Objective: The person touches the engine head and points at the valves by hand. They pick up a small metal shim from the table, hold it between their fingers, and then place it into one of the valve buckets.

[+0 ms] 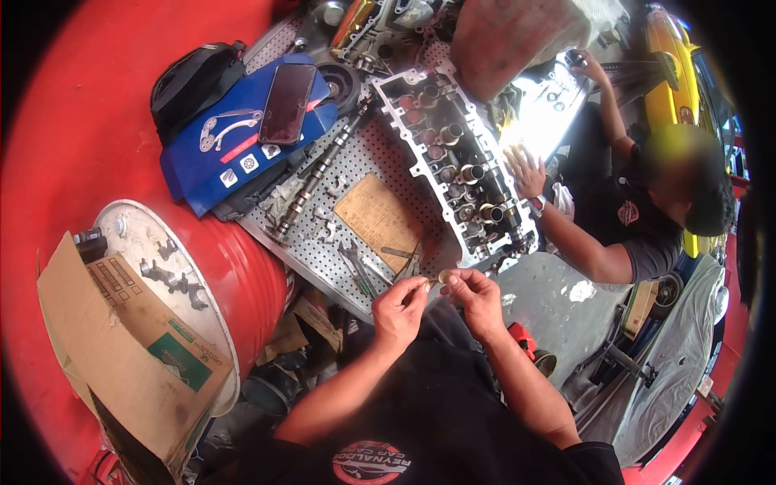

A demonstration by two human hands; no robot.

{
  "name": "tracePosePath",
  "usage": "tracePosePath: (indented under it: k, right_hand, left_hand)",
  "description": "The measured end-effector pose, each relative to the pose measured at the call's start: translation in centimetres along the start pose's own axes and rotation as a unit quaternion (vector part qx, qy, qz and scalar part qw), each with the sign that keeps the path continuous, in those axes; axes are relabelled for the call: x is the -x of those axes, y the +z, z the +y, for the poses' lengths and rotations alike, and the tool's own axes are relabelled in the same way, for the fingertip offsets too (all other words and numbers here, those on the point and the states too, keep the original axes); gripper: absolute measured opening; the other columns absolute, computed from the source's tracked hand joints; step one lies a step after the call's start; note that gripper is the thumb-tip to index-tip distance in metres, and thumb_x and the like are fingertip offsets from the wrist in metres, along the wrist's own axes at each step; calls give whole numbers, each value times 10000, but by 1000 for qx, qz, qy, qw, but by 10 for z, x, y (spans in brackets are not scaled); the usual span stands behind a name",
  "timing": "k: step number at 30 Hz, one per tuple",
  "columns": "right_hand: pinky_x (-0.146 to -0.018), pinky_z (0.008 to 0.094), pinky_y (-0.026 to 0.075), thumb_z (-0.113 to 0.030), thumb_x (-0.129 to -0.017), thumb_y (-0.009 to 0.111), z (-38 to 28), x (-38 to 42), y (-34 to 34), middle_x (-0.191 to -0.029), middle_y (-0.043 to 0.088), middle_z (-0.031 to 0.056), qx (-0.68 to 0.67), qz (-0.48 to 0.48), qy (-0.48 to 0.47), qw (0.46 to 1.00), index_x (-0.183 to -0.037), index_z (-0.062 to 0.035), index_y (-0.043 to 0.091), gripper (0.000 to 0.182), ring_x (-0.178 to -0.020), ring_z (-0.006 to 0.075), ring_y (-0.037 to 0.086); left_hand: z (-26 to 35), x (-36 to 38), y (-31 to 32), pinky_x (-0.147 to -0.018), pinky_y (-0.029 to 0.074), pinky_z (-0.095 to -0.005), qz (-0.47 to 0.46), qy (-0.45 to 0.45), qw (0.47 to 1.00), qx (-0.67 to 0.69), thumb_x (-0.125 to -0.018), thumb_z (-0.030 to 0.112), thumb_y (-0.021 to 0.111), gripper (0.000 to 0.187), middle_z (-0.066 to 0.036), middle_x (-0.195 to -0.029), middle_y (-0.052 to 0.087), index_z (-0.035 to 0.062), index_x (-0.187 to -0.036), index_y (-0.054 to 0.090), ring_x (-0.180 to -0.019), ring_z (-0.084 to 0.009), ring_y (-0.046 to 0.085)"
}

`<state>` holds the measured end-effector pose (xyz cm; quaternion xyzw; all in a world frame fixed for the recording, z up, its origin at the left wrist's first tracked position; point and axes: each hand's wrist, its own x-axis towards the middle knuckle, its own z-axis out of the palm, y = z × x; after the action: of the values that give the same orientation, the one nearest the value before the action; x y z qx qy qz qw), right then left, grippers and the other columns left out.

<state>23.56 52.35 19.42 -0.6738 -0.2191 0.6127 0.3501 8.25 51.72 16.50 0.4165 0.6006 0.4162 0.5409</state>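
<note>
Close together in front of my chest, both hands are closed in a pinch. My right hand (475, 302) grips a small round, brass-coloured piece (444, 276) between thumb and fingertips. At its left, my left hand (401, 312) pinches something too small to make out. Just beyond them lies an engine cylinder head (440, 194) with its valve gear exposed. A camshaft (317, 179) rests on the perforated metal bench (279, 212). Hand tools (356, 267) and a stained piece of cardboard (376, 212) lie nearer my left hand.
A blue timing-kit box (206, 166) carries a phone (288, 103). A red drum (242, 283) and an open cardboard box (137, 356) stand at left. At right, a co-worker's hand (527, 171) is by the cylinder head, near a bright lamp-lit surface. A yellow car (664, 56) is behind.
</note>
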Motion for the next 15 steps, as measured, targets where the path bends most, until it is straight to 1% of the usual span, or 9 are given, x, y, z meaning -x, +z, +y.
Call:
tracePosePath:
  k: [2, 3, 6, 7, 8, 10, 11, 12, 15]
  right_hand:
    - [-653, 230, 464, -212, -918, 676, 4, -3, 5, -871, 681, 33, -4, -9, -8, 1000, -1037, -5, 655, 240, -747, 102, 620]
    - [-656, 231, 466, -206, -919, 674, 8, -6, 7, -875, 680, 34, -8, -19, -11, 1000, -1039, -4, 654, 237, -758, 104, 621]
    - [-656, 231, 470, -190, -921, 672, 22, -21, 28, -887, 682, 26, -5, -44, -10, 999, -1034, -4, 665, 218, -780, 95, 632]
    - [-654, 229, 470, -185, -921, 672, 29, -26, 41, -892, 684, 21, -2, -54, -7, 999, -1031, -5, 670, 210, -786, 89, 636]
    - [-670, 248, 485, -161, -909, 678, 36, -33, 58, -905, 692, 35, 26, -59, -1, 998, -1014, 4, 691, 196, -781, 101, 631]
    - [-707, 280, 499, -146, -871, 705, 59, -50, 103, -898, 697, 85, 145, -61, -133, 978, -987, -1, 715, 186, -804, 156, 640]
    - [-735, 313, 506, -158, -859, 707, 79, -61, 124, -918, 690, 119, 178, -74, -142, 971, -979, -22, 725, 182, -832, 210, 647]
    - [-762, 346, 512, -170, -846, 708, 98, -73, 144, -939, 682, 152, 211, -84, -152, 962, -970, -43, 735, 179, -861, 263, 655]
    - [-834, 446, 503, -245, -867, 647, 117, -91, 190, -1038, 653, 185, 371, -85, -136, 915, -990, -127, 747, 197, -963, 372, 631]
  left_hand:
    - [8, -5, -11, -569, 453, -216, 31, 99, 993, -65, -856, -5, 678, 122, -29, -737, 649, -6, -977, 678, -633, -64, 563]
    - [11, -8, -18, -583, 471, -237, 55, 123, 988, -81, -829, -25, 688, 126, -68, -766, 671, -12, -954, 688, -641, -99, 593]
    - [13, -9, -47, -598, 499, -296, 105, 113, 978, -143, -809, -34, 698, 137, -108, -772, 663, 9, -939, 688, -648, -203, 639]
    - [13, -10, -56, -594, 492, -294, 142, 105, 975, -133, -813, -25, 703, 127, -110, -761, 659, 6, -936, 691, -653, -195, 639]
    - [14, -6, -69, -649, 481, -230, 162, 49, 977, -132, -835, -20, 689, 125, -57, -808, 686, -9, -960, 697, -702, -83, 600]
    - [1, 0, -92, -691, 485, -219, 233, 33, 964, -121, -845, -7, 692, 129, -41, -840, 688, -16, -974, 693, -751, -71, 605]
    - [1, 5, -102, -725, 488, -218, 260, 3, 961, -96, -851, 1, 693, 130, -38, -866, 688, -19, -979, 691, -784, -76, 613]
    - [-7, 11, -116, -722, 491, -223, 278, 6, 955, -102, -863, 8, 688, 122, -38, -862, 683, -32, -978, 684, -785, -78, 611]
    - [-13, 31, -144, -698, 479, -202, 325, -37, 941, -87, -884, 13, 670, 129, -41, -857, 680, -37, -1003, 672, -762, -76, 608]
